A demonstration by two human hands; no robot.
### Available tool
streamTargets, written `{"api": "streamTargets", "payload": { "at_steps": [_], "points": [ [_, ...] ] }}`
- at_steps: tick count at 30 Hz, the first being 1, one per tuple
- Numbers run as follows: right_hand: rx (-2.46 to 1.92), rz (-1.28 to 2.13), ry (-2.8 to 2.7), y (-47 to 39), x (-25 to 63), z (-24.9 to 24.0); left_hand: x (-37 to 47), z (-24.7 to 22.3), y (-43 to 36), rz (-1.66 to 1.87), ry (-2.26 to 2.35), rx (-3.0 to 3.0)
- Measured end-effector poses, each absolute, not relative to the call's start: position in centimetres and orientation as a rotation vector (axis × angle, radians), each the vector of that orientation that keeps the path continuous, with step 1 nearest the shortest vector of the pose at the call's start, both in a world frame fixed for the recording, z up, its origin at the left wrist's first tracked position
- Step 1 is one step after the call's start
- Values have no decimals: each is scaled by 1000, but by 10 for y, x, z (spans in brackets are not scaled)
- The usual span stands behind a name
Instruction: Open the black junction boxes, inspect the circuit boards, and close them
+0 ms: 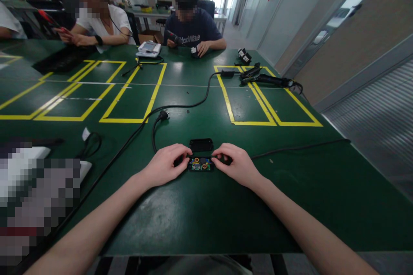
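In front of me a small opened power adapter lies on the green table, its circuit board with copper coils facing up. My left hand is closed in a pinch at the adapter's left end. At the right end, the fingers of my right hand pinch it in the same way. Fingertips hide both ends where the cords join. Just behind the board sits a black casing cover, apart from my hands. A black cord runs off to the right, and a cord with a plug curves behind my left hand.
Yellow tape rectangles mark the table. A long black cable crosses to a black adapter beside a black tool-like device. Blurred items lie at left. Across the table, people handle small devices.
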State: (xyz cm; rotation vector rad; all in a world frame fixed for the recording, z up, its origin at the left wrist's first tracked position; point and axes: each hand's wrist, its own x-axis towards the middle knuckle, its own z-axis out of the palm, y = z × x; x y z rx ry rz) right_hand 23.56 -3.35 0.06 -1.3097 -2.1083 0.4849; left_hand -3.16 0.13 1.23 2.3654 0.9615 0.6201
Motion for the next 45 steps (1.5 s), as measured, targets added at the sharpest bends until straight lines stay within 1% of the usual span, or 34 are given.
{"api": "streamTargets", "payload": {
  "at_steps": [5,10,15,19,25,34,45],
  "points": [
    [-1352,394,-1978,-33,235,-1,-26,8,2,648,1013,2485],
    [-1353,370,-2103,-31,234,-6,-28,8,3,590,990,2578],
    [-1221,502,-2060,-31,235,-5,-30,10,1,528,857,2627],
    [-1232,650,-1935,-29,237,-7,-29,7,1,538,872,2632],
    [-1245,770,-1921,-26,237,-9,-30,6,4,564,848,2691],
    [-1313,785,-1881,-30,233,1,-29,8,2,561,865,2641],
    [-1313,1055,-1577,-32,231,-4,-33,10,3,541,822,2640]
  ]
}}
